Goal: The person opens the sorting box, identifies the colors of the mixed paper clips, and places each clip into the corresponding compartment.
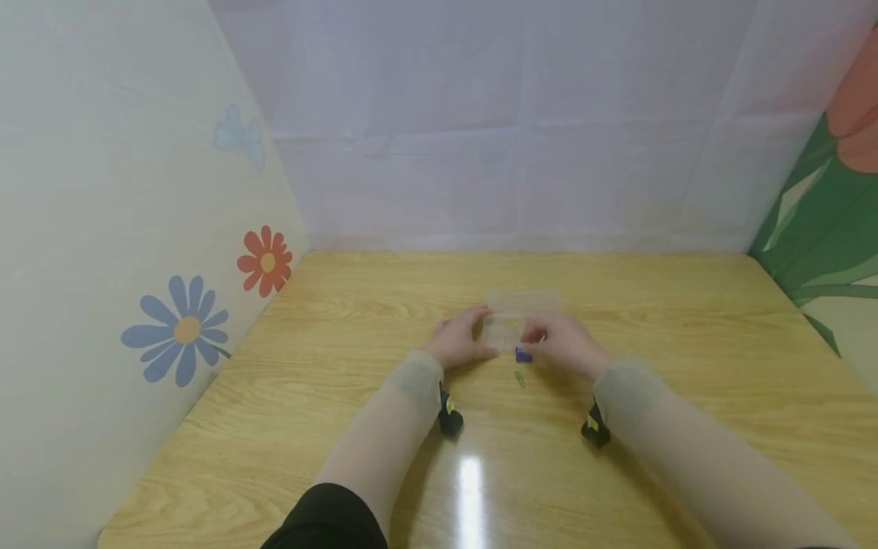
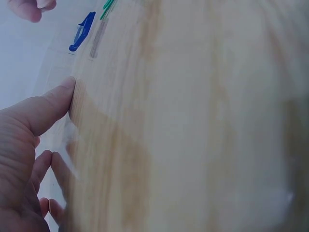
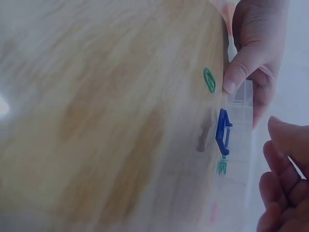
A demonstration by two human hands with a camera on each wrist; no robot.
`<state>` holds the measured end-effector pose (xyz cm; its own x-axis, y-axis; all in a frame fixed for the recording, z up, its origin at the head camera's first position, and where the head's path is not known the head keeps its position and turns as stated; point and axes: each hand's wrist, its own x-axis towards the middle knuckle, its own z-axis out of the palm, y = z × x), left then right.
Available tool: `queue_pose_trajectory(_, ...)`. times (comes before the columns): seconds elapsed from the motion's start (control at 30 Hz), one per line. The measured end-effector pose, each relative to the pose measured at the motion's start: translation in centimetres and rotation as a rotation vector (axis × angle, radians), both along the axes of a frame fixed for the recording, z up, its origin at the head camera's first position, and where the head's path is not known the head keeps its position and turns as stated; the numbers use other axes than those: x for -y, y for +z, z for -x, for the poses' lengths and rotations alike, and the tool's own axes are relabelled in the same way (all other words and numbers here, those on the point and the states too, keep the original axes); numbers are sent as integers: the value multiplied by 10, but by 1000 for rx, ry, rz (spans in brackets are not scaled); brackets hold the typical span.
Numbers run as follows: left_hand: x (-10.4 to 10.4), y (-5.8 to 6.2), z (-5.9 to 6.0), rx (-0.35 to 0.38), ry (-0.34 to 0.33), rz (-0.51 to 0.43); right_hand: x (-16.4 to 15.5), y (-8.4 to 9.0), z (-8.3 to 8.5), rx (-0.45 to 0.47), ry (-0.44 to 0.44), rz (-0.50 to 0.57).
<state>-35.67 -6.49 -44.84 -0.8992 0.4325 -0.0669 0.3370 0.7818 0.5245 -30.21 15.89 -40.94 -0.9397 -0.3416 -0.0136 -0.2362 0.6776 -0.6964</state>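
A clear plastic box stands on the table, its transparent lid raised at the back. On the front of the box is a blue latch. My left hand grips the left end of the box, the thumb at the front and the fingers behind. Over the right part of the box hovers my right hand, its fingers loosely bent and a gap between thumb and forefinger; nothing shows between them. A green paper clip lies on the table in front of the box.
Through the box wall, small green pieces and a pink piece show faintly. The wood-grain table meets a white cloth at the back. Each wrist carries a black camera.
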Motion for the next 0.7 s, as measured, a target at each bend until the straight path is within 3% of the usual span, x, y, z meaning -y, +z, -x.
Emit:
queue_pose_trajectory(0.17,0,0,0,2,2,-5,0,-1,-4,3,42,10)
queue_pose_trajectory(0.23,0,0,-1,1,3,-6,0,-1,-5,-35,86,-25)
queue_pose_trajectory(0.43,0,2,-2,3,4,0,2,-9,-5,-298,264,-251)
queue_pose_trajectory(0.57,0,2,-2,2,4,2,4,-14,-7,-464,344,-337)
queue_pose_trajectory(0.7,-1,2,-2,2,4,1,5,-15,-10,-523,385,-386)
